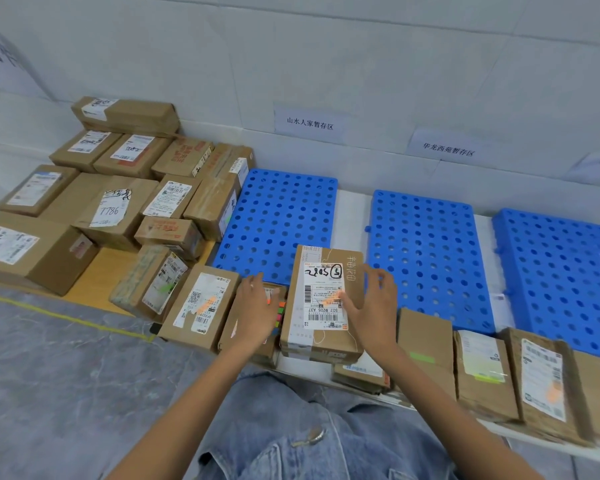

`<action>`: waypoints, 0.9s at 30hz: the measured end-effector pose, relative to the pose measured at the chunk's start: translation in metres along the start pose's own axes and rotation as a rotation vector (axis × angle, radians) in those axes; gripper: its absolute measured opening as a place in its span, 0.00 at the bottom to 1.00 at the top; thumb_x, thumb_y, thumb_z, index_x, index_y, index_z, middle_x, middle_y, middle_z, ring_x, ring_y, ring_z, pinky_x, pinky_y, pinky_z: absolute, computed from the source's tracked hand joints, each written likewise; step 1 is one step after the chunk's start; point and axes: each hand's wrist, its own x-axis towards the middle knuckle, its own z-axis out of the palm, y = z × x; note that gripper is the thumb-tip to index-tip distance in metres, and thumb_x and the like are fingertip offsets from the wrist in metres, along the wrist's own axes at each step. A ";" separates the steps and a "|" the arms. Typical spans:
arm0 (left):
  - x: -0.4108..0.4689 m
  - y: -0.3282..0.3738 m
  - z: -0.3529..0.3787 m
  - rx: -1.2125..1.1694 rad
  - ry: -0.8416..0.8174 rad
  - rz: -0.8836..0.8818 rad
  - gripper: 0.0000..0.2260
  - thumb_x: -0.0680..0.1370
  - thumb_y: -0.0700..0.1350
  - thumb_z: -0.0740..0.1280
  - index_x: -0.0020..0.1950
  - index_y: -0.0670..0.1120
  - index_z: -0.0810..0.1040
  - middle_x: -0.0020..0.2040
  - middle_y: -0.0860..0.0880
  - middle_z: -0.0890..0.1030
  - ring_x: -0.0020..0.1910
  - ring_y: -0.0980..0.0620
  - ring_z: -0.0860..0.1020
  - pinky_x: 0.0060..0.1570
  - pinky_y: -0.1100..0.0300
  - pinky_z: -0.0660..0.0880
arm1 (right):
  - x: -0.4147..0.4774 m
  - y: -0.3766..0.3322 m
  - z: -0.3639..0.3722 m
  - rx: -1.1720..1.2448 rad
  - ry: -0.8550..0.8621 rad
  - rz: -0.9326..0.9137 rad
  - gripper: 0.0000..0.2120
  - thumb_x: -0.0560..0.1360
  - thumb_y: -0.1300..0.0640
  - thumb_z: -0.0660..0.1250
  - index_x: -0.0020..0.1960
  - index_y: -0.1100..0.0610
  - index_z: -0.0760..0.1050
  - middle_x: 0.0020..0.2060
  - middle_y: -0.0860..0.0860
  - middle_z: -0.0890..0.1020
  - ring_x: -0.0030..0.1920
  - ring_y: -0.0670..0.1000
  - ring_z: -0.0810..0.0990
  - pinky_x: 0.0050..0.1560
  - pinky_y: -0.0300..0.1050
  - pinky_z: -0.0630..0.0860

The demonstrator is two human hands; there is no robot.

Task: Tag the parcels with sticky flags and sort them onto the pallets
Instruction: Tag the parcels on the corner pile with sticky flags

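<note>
In the head view, both forearms are stretched forward from the near edge over a row of parcels. The left hand [257, 308] is laid palm down, fingers fairly straight, on a small brown parcel [228, 336]. Nothing is seen to be gripped by it. The coloured tips of a strip of sticky flags [280, 315] are seen at its right edge. The right hand [373, 306] is held open, fingers spread and slightly bent, with the thumb laid on a label.

The central parcel [321, 341] is a brown carton bearing a white shipping label [321, 306] with black handwriting at its far end and barcodes nearer. An orange flag [329, 299] is stuck on the label. The carton is set on top of other parcels, between the two hands, and its far end is seen against the near edge of the leftmost blue pallet [278, 209].

The label is touched by the right thumb just right of the orange flag. The other right fingers are held above the carton's right edge, apart from it.
</note>
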 end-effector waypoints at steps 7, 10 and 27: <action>-0.010 0.037 0.007 -0.474 -0.304 -0.044 0.16 0.79 0.53 0.62 0.66 0.53 0.68 0.60 0.58 0.76 0.60 0.57 0.75 0.54 0.66 0.73 | 0.001 -0.016 0.002 0.595 -0.280 0.359 0.23 0.80 0.57 0.59 0.72 0.50 0.57 0.63 0.53 0.75 0.53 0.48 0.78 0.47 0.39 0.77; -0.003 0.039 -0.008 -0.487 -0.163 -0.062 0.28 0.69 0.60 0.72 0.64 0.53 0.67 0.58 0.54 0.77 0.57 0.55 0.77 0.57 0.52 0.76 | 0.007 -0.038 -0.001 0.630 -0.288 0.246 0.24 0.78 0.55 0.62 0.70 0.46 0.56 0.59 0.45 0.74 0.52 0.42 0.77 0.41 0.32 0.76; 0.034 -0.051 -0.254 -0.860 0.531 -0.031 0.10 0.78 0.52 0.65 0.57 0.52 0.75 0.59 0.49 0.76 0.54 0.57 0.76 0.51 0.59 0.70 | 0.084 -0.274 0.087 0.867 -0.821 -0.029 0.22 0.79 0.61 0.59 0.67 0.39 0.63 0.58 0.44 0.79 0.52 0.48 0.82 0.48 0.46 0.81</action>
